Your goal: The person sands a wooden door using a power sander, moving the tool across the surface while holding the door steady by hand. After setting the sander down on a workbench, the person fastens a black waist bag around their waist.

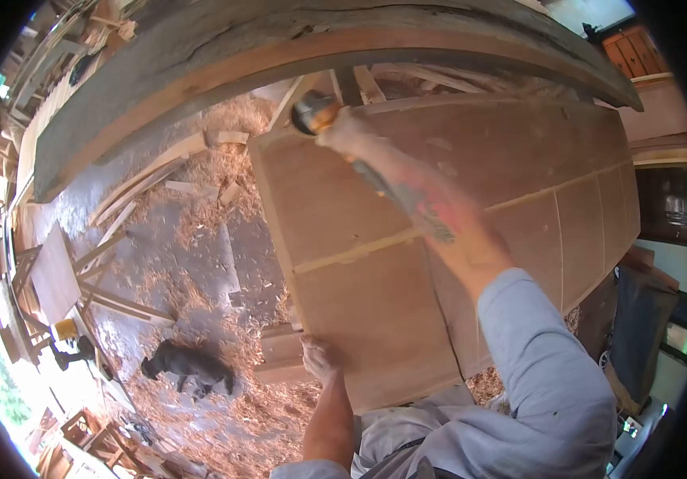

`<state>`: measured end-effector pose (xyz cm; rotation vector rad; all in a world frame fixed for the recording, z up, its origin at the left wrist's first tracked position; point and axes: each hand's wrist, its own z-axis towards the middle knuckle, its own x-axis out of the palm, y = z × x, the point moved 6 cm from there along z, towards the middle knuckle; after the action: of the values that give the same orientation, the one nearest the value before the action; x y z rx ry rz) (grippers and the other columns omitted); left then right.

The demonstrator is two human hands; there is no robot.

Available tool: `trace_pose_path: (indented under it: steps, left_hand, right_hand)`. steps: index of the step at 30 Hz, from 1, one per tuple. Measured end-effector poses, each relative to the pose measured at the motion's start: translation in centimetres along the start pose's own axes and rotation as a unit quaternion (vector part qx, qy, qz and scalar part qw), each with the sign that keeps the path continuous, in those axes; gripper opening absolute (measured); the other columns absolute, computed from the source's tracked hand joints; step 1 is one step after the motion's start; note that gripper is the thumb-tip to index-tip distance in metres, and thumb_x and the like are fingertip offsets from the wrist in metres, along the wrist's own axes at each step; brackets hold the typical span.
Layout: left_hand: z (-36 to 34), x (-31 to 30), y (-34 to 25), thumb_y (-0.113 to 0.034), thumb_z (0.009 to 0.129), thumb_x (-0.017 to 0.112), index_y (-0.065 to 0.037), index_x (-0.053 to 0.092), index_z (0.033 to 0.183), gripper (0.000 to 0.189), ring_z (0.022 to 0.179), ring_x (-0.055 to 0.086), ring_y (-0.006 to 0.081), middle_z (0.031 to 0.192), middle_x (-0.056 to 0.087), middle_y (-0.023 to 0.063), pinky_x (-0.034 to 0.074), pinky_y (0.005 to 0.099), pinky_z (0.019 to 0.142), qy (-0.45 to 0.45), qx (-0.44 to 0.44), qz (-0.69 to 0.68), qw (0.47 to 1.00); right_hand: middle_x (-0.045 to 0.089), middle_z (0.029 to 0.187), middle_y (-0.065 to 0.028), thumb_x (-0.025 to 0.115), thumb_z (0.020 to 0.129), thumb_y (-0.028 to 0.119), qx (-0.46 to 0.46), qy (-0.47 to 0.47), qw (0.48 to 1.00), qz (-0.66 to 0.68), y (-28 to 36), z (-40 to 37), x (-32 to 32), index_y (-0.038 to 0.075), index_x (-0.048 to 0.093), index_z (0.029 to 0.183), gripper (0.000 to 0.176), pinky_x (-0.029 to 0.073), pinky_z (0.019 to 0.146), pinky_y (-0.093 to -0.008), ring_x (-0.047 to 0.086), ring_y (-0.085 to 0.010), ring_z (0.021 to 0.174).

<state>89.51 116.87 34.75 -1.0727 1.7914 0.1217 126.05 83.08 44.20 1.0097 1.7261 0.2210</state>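
A large brown wooden panel (367, 307), divided by lighter strips, lies in front of me. At its far left corner my right hand (349, 134) is closed around an angle grinder (311, 112) with an orange body and a round dark head. The tool's grey rear end runs back under my forearm, and a dark cord crosses the panel toward me. Low on the panel's left edge, my left hand (321, 358) is closed over the rim. Stepped wooden pieces (281, 351) stick out just left of that hand.
A thick, cracked timber slab (343, 36) spans the far side above the panel. Shavings (232, 172) and offcuts (148, 184) litter the floor. A dark dog (189, 369) lies at the left. Beyond it stands a wooden frame with a pale board (55, 271).
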Motion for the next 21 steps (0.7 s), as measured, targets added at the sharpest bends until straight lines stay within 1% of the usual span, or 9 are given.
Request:
trace_pose_path:
  steps: [3,6,9,12,14,17,18,20,21]
  left_hand:
    - [-0.4,-0.6,-0.9,-0.049,0.103,0.013,0.001,0.067,0.101,0.073,0.099,0.058,0.0537,0.098,0.067,0.0304,0.042,0.0598,0.089,0.007,-0.017,0.009,1.000]
    - [0.6,0.1,0.3,-0.049,0.104,0.013,0.002,0.067,0.098,0.075,0.097,0.058,0.0544,0.094,0.067,0.0304,0.042,0.0601,0.087,0.004,0.006,0.009,1.000]
    - [0.2,-0.4,-0.3,-0.048,0.104,0.012,0.003,0.067,0.097,0.075,0.096,0.058,0.0553,0.094,0.066,0.0319,0.041,0.0606,0.088,0.015,0.014,0.002,1.000]
    - [0.5,0.0,0.3,-0.049,0.104,0.012,0.004,0.067,0.094,0.077,0.095,0.058,0.0556,0.093,0.066,0.0330,0.041,0.0609,0.088,-0.023,0.026,0.000,0.999]
    - [0.3,-0.4,-0.3,-0.049,0.104,0.012,0.005,0.067,0.093,0.077,0.095,0.058,0.0557,0.093,0.066,0.0335,0.041,0.0611,0.088,-0.027,0.016,-0.003,0.999]
    - [0.0,-1.3,-1.7,-0.048,0.104,0.013,0.006,0.066,0.090,0.077,0.096,0.058,0.0558,0.092,0.065,0.0347,0.041,0.0606,0.088,-0.039,0.025,-0.014,0.999]
    - [0.3,-1.2,-1.3,-0.047,0.105,0.014,0.005,0.066,0.095,0.074,0.092,0.058,0.0561,0.094,0.066,0.0335,0.042,0.0602,0.086,-0.031,0.032,-0.008,0.999]
    - [1.5,-0.4,0.4,-0.047,0.105,0.016,0.004,0.065,0.100,0.071,0.088,0.058,0.0564,0.096,0.066,0.0324,0.043,0.0598,0.085,-0.025,0.039,0.001,0.999]
    - [2.3,-0.3,1.2,-0.045,0.105,0.019,0.002,0.064,0.107,0.065,0.089,0.060,0.0528,0.100,0.067,0.0286,0.044,0.0588,0.084,-0.070,0.083,0.010,0.994]
  right_hand:
    - [0.073,0.094,-0.0191,0.079,0.069,0.030,-0.073,0.010,0.997,-0.031,4.5,0.6,4.9,-0.003,0.071,0.099,0.046,0.059,0.078,-0.0371,0.073,-0.0284,0.086]
    - [0.072,0.099,-0.0237,0.077,0.071,0.029,-0.078,-0.020,0.995,-0.058,7.5,-0.6,6.7,-0.003,0.071,0.099,0.043,0.057,0.085,-0.0397,0.071,-0.0334,0.097]
    - [0.072,0.100,-0.0239,0.076,0.071,0.030,-0.064,0.007,0.998,-0.019,5.7,-0.5,6.2,-0.002,0.070,0.102,0.045,0.056,0.084,-0.0398,0.071,-0.0341,0.097]
    - [0.070,0.106,-0.0253,0.077,0.071,0.030,-0.042,0.006,0.999,-0.012,1.7,-1.5,0.8,-0.004,0.068,0.107,0.050,0.055,0.085,-0.0408,0.070,-0.0358,0.101]
    - [0.071,0.106,-0.0208,0.080,0.070,0.034,-0.025,-0.005,0.999,-0.021,-2.8,-0.8,-2.9,-0.003,0.068,0.112,0.057,0.056,0.083,-0.0409,0.071,-0.0340,0.096]
    - [0.072,0.103,-0.0206,0.081,0.068,0.033,0.026,-0.034,0.999,-0.009,-10.2,-0.9,-9.2,-0.003,0.070,0.108,0.055,0.056,0.080,-0.0395,0.071,-0.0328,0.093]
    - [0.072,0.102,-0.0210,0.081,0.068,0.033,0.024,-0.058,0.998,0.026,-13.1,-0.8,-10.7,-0.003,0.070,0.107,0.054,0.056,0.080,-0.0393,0.071,-0.0327,0.093]
    - [0.072,0.102,-0.0218,0.082,0.066,0.035,0.071,-0.086,0.992,-0.064,-14.8,-3.2,-15.7,-0.002,0.071,0.104,0.054,0.056,0.081,-0.0394,0.071,-0.0325,0.095]
    - [0.072,0.102,-0.0221,0.081,0.065,0.035,0.080,-0.105,0.989,-0.074,-16.7,-3.2,-17.1,-0.003,0.071,0.104,0.056,0.056,0.082,-0.0396,0.071,-0.0328,0.096]
